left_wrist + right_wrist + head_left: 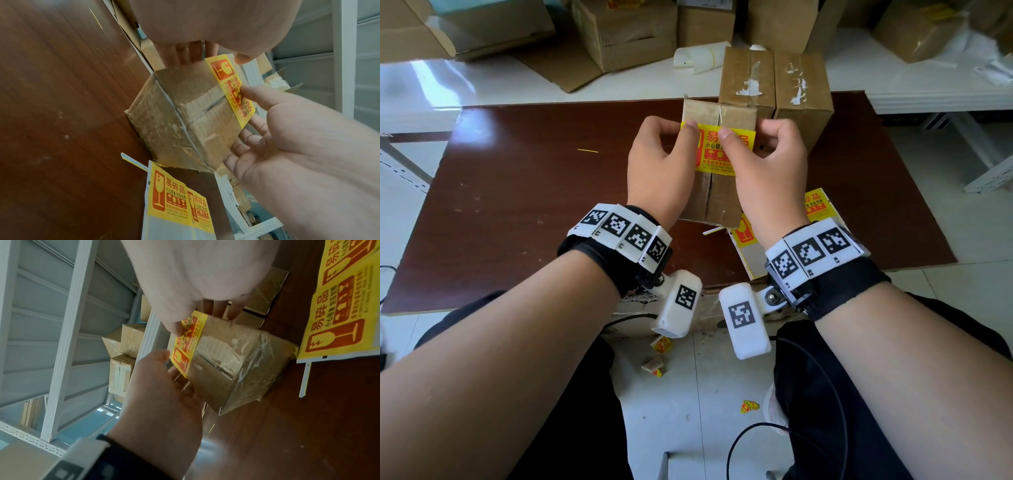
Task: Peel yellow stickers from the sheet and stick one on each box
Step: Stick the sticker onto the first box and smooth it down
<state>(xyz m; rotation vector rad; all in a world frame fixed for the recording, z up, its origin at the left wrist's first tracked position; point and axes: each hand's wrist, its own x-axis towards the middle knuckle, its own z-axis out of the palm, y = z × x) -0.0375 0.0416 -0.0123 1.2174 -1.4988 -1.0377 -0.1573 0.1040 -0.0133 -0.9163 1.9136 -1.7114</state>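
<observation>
A yellow sticker with red print hangs just over the top of a small worn cardboard box on the brown table. My left hand pinches the sticker's left end between thumb and fingers. My right hand pinches its right part, thumb on the printed face. In the left wrist view the sticker stands tilted along the box's far top edge. Whether it touches the cardboard I cannot tell. The sticker sheet lies just right of the box, partly under my right wrist, with yellow stickers left on it.
Two taller taped boxes stand side by side right behind the small one. More cartons and a curl of white backing paper sit on the white surface beyond. A thin yellow strip lies on the table; sticker scraps lie on the floor.
</observation>
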